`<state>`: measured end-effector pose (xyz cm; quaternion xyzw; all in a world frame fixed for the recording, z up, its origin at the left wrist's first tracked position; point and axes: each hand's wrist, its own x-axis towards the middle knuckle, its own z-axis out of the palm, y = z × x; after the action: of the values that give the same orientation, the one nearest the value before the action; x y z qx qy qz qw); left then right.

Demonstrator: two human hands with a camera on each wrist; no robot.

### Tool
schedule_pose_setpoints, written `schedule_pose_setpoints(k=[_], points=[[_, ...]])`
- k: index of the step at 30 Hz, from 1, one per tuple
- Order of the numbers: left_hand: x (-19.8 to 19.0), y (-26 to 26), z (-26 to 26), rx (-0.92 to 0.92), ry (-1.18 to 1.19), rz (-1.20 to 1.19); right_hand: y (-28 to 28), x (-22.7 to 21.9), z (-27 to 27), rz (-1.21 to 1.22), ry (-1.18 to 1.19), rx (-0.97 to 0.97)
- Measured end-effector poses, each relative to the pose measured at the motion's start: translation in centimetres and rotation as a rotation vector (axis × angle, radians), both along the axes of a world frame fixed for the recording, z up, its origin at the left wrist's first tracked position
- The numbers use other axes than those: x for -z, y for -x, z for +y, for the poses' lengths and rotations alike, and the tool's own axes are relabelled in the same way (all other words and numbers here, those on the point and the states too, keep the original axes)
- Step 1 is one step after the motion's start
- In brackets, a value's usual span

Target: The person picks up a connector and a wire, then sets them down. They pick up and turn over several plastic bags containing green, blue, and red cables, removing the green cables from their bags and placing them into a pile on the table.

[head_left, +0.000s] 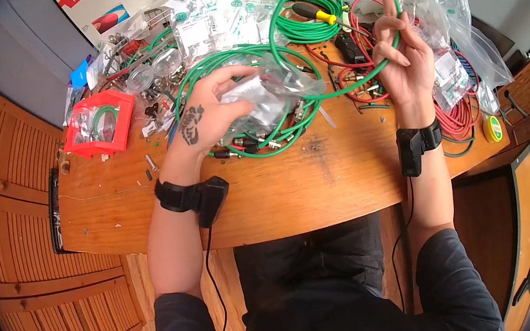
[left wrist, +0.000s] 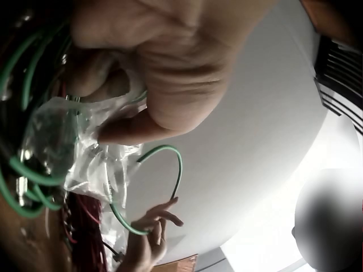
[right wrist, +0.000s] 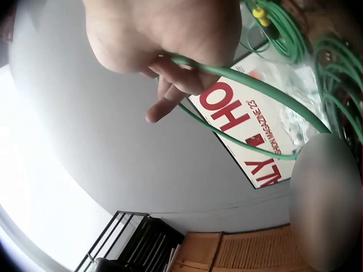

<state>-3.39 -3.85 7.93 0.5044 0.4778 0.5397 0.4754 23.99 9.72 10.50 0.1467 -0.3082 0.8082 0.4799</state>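
Note:
My left hand [head_left: 204, 116] holds a crinkled clear plastic bag [head_left: 261, 104] between thumb and fingers, above a pile of green cables. In the left wrist view the thumb presses on the bag [left wrist: 91, 170]. Raised at the right, my right hand [head_left: 408, 67] has some fingers curled round a loop of green cable [head_left: 353, 90], while the index finger points up. The loop arcs between the hand and the bag, and its near end overlaps the bag. In the right wrist view the cable [right wrist: 261, 85] passes under the palm and through the fingers.
A coiled green cable [head_left: 310, 30] lies at the back with a yellow-black screwdriver [head_left: 318, 14] on it. Green cables with metal connectors [head_left: 245, 146] lie below the left hand. A red box [head_left: 127, 127] stands left; red cables [head_left: 454, 115] and a yellow-green round tin [head_left: 492, 129] lie right.

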Motion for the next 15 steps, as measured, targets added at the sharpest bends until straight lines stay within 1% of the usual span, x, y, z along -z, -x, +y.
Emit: schedule_pose_setpoints(k=[2, 3, 4, 6, 7, 10, 11, 12, 13, 15], points=[[-0.3, 1.2, 0.1, -0.049, -0.024, 0.317, -0.4, -0.4, 0.0, 0.036, -0.029, -0.028], [-0.5, 1.7, -0.1, -0.110, 0.040, 0.568, -0.7, -0.9, -0.2, 0.041, -0.024, 0.026], [-0.4, 1.3, -0.2, -0.115, 0.039, 0.566, -0.8, -1.5, -0.7, 0.046, -0.020, 0.079], [-0.2, -0.3, -0.5, -0.498, -0.197, 0.935, -0.2, -1.9, -1.6, 0.029, -0.041, 0.091], [-0.2, -0.8, -0.5, -0.501, -0.197, 0.933, 0.3, -2.0, -2.2, -0.034, -0.106, 0.100], [-0.2, -1.9, -0.4, -0.251, -0.351, 0.649, 2.1, -2.5, -3.0, -0.207, -0.271, 0.111], [0.0, -1.7, -0.3, -0.187, -0.358, 0.655, 2.8, -2.8, -3.1, -0.226, -0.321, 0.065], [0.1, -1.7, -0.4, -0.189, -0.360, 0.652, 3.6, -3.2, -3.2, -0.244, -0.371, 0.019], [0.3, -1.8, -0.5, -0.213, -0.364, 0.758, 4.3, -3.6, -3.3, -0.247, -0.376, 0.017], [1.1, -1.8, -0.4, -0.238, -0.386, 0.960, 5.9, -4.4, -3.8, -0.150, -0.355, -0.092]])
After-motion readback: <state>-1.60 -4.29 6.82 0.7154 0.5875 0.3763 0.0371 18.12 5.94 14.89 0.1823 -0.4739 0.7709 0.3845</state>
